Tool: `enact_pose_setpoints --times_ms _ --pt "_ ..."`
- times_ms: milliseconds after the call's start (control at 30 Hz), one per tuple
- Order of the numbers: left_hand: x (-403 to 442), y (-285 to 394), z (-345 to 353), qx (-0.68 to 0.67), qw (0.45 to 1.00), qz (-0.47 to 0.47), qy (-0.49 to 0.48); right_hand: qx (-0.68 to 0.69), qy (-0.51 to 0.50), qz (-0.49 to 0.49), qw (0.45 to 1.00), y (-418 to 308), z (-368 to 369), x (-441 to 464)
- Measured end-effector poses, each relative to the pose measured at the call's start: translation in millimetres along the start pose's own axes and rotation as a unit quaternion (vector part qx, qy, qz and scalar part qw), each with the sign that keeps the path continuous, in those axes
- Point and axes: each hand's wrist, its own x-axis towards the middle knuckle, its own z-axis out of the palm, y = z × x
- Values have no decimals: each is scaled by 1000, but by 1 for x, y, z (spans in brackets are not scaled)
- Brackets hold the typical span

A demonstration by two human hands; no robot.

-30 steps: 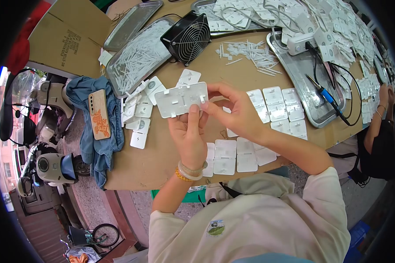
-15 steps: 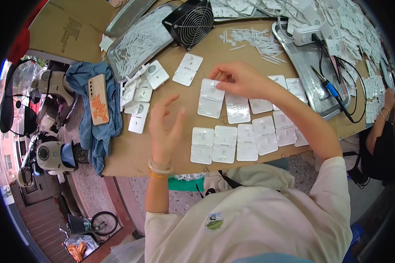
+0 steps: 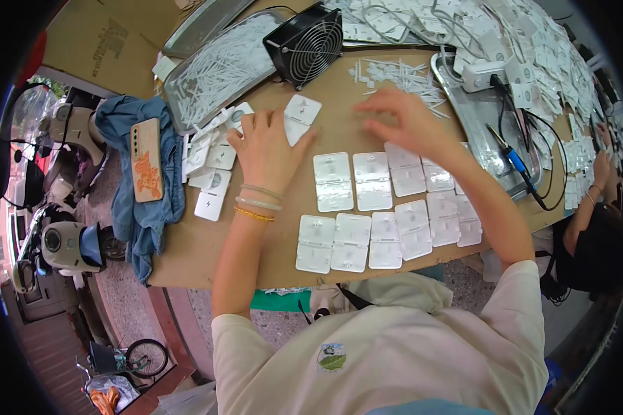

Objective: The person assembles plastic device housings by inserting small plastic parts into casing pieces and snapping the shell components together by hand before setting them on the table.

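My left hand (image 3: pixel 268 149) lies over the left part of the table, fingers spread. Its thumb and index finger are at the edge of a white two-panel plastic piece (image 3: pixel 302 113) with a small lightning mark; whether they press on it I cannot tell. My right hand (image 3: pixel 403 123) hovers above the table with fingers bent and thumb apart, holding nothing visible. Below it runs a back row of white two-panel pieces (image 3: pixel 333 182), inner sides up. A front row of similar pieces (image 3: pixel 315 243) lies nearer my body. Left of my left hand is a heap of white pieces (image 3: pixel 213 196).
A black fan (image 3: pixel 304 45) stands behind, beside a metal tray of white sticks (image 3: pixel 218 69). Loose sticks (image 3: pixel 401 77) lie further right. A soldering iron (image 3: pixel 516 160) rests on a metal tray (image 3: pixel 474 114). A phone (image 3: pixel 146 160) lies on blue cloth (image 3: pixel 114 131). Another person's hand (image 3: pixel 602 168) is far right.
My left hand has moved forward to the marked piece. My right hand has let go of the leftmost back-row piece and shifted right, away from it.
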Motion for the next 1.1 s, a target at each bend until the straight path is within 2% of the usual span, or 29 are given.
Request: enact_pose_setpoints --times_ms 67,167,267,300,333,400,500,567,600,700,800,833,900,933,1033,1067,1100 --pt "1 -1 6 1 1000 4 -16 -135 23 94 986 23 -22 15" --pt "-5 0 2 -37 999 3 -6 -183 66 54 979 55 -30 29" --pt "-4 1 -7 -135 990 -44 -16 -163 22 -29 986 52 -26 38" --pt "-4 2 -13 -261 960 -88 -45 -160 6 -65 985 52 -22 39" --pt "-5 5 -18 -381 912 -133 -72 -166 -2 -59 984 53 -19 40" --pt "-7 7 -23 -596 772 -190 -114 -179 -17 -51 982 57 -14 42" --pt "-11 12 -24 -833 478 -233 -151 -211 14 -50 976 52 -10 41" --pt "-14 15 -23 -917 245 -271 -161 -42 38 -22 998 37 -11 36" --pt "-15 12 -21 -932 196 -248 -177 43 47 -10 998 26 -13 33" --pt "-14 12 -27 -931 220 -241 -162 303 94 94 944 -14 -17 20" --pt "-14 21 -35 -875 408 -219 -144 433 71 117 891 -44 -29 6" --pt "-16 25 -34 -864 434 -213 -143 479 60 129 866 -53 -29 1" --pt "-22 34 -31 -839 485 -199 -143 528 30 96 844 -64 -16 -6" --pt "-25 37 -32 -843 480 -180 -164 544 41 102 832 -67 -6 -5" --pt "-24 48 -52 -882 348 -225 -224 551 46 126 823 -69 0 -2" --pt "-21 50 -61 -871 341 -234 -264 547 41 135 825 -68 -1 0" --pt "-23 46 -53 -884 327 -200 -269 547 35 114 829 -66 0 0"
